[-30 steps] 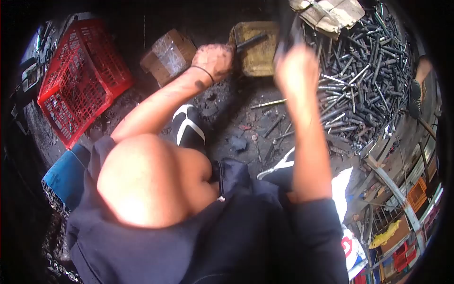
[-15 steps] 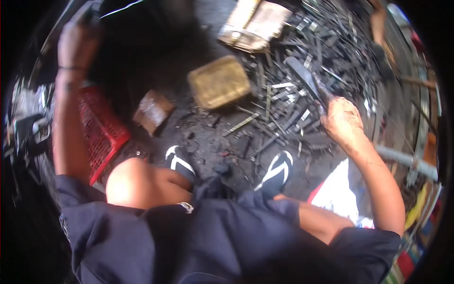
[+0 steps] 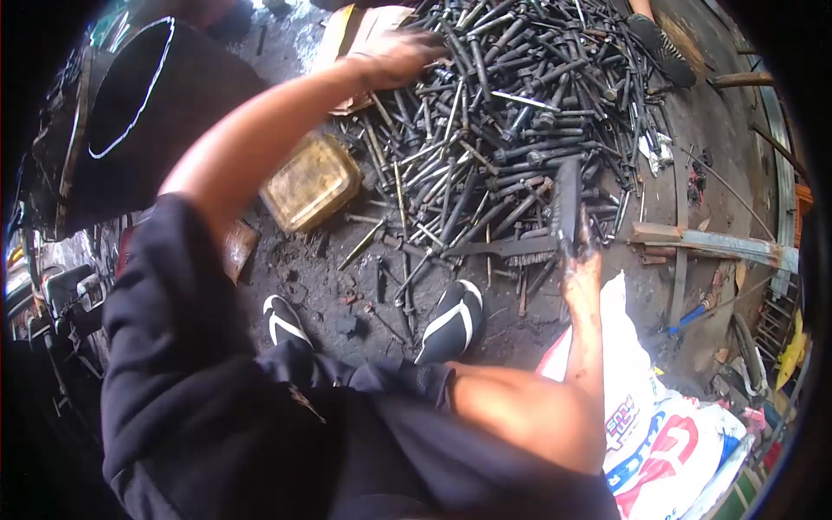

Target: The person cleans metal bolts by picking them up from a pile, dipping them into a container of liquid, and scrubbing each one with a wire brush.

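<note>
My left hand (image 3: 400, 59) is at the upper left edge of a heap of dark metal bolts and rods (image 3: 529, 113), beside a piece of cardboard (image 3: 345, 35). Its fingers are smeared by motion, and whether they hold anything does not show. At the heap's lower right, my right hand (image 3: 582, 256) is closed round a dark flat metal piece (image 3: 567, 195) pointing away from me. A brush with dark bristles (image 3: 524, 251) lies just left of that hand.
A yellowish, dirty container (image 3: 312, 184) stands left of the heap. Beside my right leg is a white printed sack (image 3: 646, 416). A wooden-ended bar (image 3: 711, 243) lies to the right. Another person's foot (image 3: 663, 52) shows at the upper right. A dark round-edged object (image 3: 130, 104) is at upper left.
My left hand has swung from the upper left over to the heap. My right hand has moved down and left with the flat metal piece. The view has shifted right.
</note>
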Tool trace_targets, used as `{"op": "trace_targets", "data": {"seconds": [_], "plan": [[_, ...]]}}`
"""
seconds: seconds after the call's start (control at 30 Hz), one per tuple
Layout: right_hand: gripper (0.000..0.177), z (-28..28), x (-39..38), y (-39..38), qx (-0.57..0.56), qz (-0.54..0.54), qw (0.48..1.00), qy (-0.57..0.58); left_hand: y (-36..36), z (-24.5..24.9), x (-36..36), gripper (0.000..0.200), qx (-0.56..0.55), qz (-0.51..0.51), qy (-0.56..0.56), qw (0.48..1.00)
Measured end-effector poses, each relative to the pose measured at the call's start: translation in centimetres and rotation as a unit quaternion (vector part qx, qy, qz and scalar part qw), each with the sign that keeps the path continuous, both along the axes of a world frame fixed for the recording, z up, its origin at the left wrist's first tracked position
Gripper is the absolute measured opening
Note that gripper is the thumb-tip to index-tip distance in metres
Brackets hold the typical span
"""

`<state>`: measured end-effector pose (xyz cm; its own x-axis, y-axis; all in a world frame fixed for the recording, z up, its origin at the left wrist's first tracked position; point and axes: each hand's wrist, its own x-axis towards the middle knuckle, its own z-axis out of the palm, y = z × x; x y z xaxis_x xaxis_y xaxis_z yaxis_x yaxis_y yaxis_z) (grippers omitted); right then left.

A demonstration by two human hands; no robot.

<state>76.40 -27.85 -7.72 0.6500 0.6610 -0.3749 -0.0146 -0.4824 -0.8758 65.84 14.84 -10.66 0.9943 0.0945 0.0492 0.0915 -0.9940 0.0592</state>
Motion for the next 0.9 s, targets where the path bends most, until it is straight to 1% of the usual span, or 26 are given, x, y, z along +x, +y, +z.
{"op": "trace_targets", "data": {"seconds": [0.03, 0.1, 0.13, 0.17, 0.2, 0.23, 0.27, 0.3, 0.37, 0.4, 0.43, 0.5, 0.53, 0.57, 0.6, 0.63, 0.7, 0.77, 0.8, 0.83, 0.87, 0.9], "plan": [[0.059, -0.7, 0.6, -0.4, 0.007, 0.013, 0.999, -0.049, -0.8, -1.9, 3.2, 0.044, 0.021, 0.035, 0.036, 0.999], [0.055, -2.0, 1.8, -1.1, 0.018, 0.033, 0.988, -0.151, -1.8, -4.1, 7.7, 0.047, 0.058, 0.079, 0.051, 0.994], [0.055, -0.3, 1.4, -1.5, 0.006, -0.006, 0.997, -0.080, -2.5, -3.0, 8.8, 0.048, 0.042, 0.083, 0.114, 0.989], [0.056, 0.6, 1.6, -1.8, -0.020, -0.029, 0.998, -0.043, -1.9, -4.2, 9.3, 0.047, 0.093, 0.036, 0.097, 0.990], [0.056, 1.5, 1.7, -2.2, -0.045, -0.053, 0.998, -0.007, -0.6, -6.1, 9.5, 0.046, 0.127, 0.004, 0.055, 0.990], [0.056, 1.8, 1.9, -2.4, -0.084, -0.061, 0.995, -0.005, -0.3, -6.4, 9.1, 0.044, 0.161, -0.027, 0.013, 0.986], [0.057, 2.0, 1.9, -2.7, -0.121, -0.068, 0.990, -0.004, -0.5, -5.3, 9.2, 0.041, 0.147, -0.028, 0.085, 0.985], [0.057, 1.7, 2.0, -3.0, -0.106, -0.068, 0.992, -0.014, 0.8, -6.2, 8.8, 0.036, 0.205, -0.113, 0.015, 0.972], [0.057, 0.0, 2.5, -3.8, -0.070, -0.057, 0.995, -0.035, 1.1, -5.8, 7.8, 0.042, 0.145, -0.061, 0.170, 0.973], [0.057, -0.8, 3.0, -4.5, -0.081, -0.039, 0.995, -0.045, 1.1, -5.3, 6.9, 0.037, 0.053, -0.012, 0.173, 0.983], [0.057, -1.0, 3.3, -4.8, -0.092, -0.020, 0.994, -0.056, -1.2, 0.0, 4.2, 0.034, -0.023, 0.022, 0.151, 0.988], [0.056, 0.5, 2.6, -3.9, -0.099, -0.040, 0.993, 0.043, -1.6, 0.7, -1.0, 0.036, -0.071, 0.107, 0.107, 0.986], [0.056, 3.2, 1.2, -0.7, -0.202, 0.034, 0.974, -0.094, -0.1, -1.8, -6.3, 0.040, -0.023, 0.010, 0.013, 1.000], [0.055, 2.7, 1.6, -1.0, -0.159, 0.064, 0.984, -0.048, 1.4, -4.2, -11.5, 0.045, 0.045, -0.076, -0.087, 0.992], [0.056, 3.3, 0.8, 0.4, -0.150, 0.099, 0.983, -0.038, 0.8, -2.1, -15.6, 0.046, -0.002, -0.007, 0.001, 1.000], [0.056, 4.3, 0.0, 1.8, -0.145, 0.131, 0.980, -0.030, -0.8, 0.0, -19.2, 0.047, -0.057, 0.059, 0.083, 0.993], [0.056, 3.9, -0.5, 3.8, -0.167, 0.257, 0.946, -0.106, -2.2, -0.9, -27.4, 0.045, -0.148, 0.162, 0.089, 0.971], [0.058, 4.6, -3.8, 7.3, -0.189, 0.373, 0.884, -0.207, -3.7, -1.4, -33.2, 0.041, -0.213, 0.262, 0.140, 0.931], [0.059, 5.7, -7.0, 10.9, -0.198, 0.430, 0.840, -0.267, -3.9, -2.5, -35.3, 0.041, -0.302, 0.283, 0.123, 0.902], [0.058, 5.8, -9.7, 14.3, -0.295, 0.429, 0.827, -0.213, -4.5, -5.1, -37.2, 0.036, -0.298, 0.339, 0.106, 0.886], [0.056, 4.7, -12.9, 16.4, -0.371, 0.442, 0.762, -0.293, -4.8, -6.6, -38.5, 0.036, -0.312, 0.346, 0.109, 0.878], [0.051, 1.6, -15.1, 17.7, -0.380, 0.453, 0.741, -0.319, -5.1, -7.8, -39.3, 0.035, -0.326, 0.353, 0.110, 0.870]]}}
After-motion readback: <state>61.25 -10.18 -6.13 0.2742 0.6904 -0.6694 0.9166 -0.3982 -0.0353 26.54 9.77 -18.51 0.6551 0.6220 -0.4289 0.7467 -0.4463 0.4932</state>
